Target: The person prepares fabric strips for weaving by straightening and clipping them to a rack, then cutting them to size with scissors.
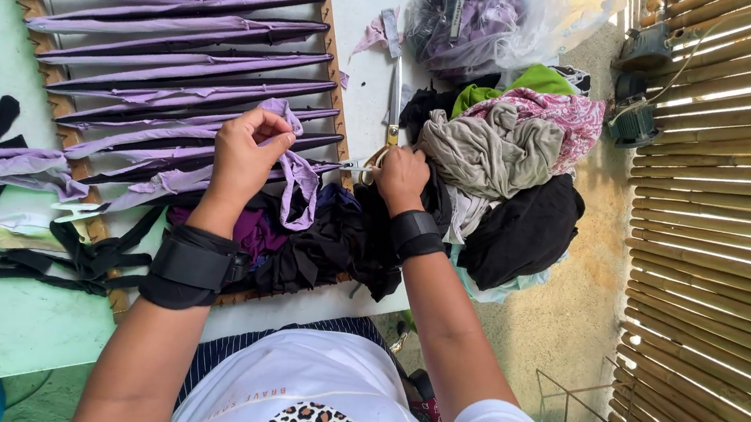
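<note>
My left hand (245,151) pinches a purple fabric strip (298,181) and holds it up over a wooden loom frame (337,116). Rows of purple and black strips (172,40) are stretched across that frame. My right hand (400,177) grips small scissors with yellowish handles (367,166), their blades pointing left toward the held strip. Loose black and purple scraps (317,242) lie bunched on the frame's near end, under both hands. Both wrists wear black bands.
A heap of grey, pink, green and black cloth (501,150) lies right of my right hand. A second pair of scissors (395,98) rests on the pale green table (7,322). A clear bag of fabric (486,15) sits behind; a bamboo screen (723,226) stands right.
</note>
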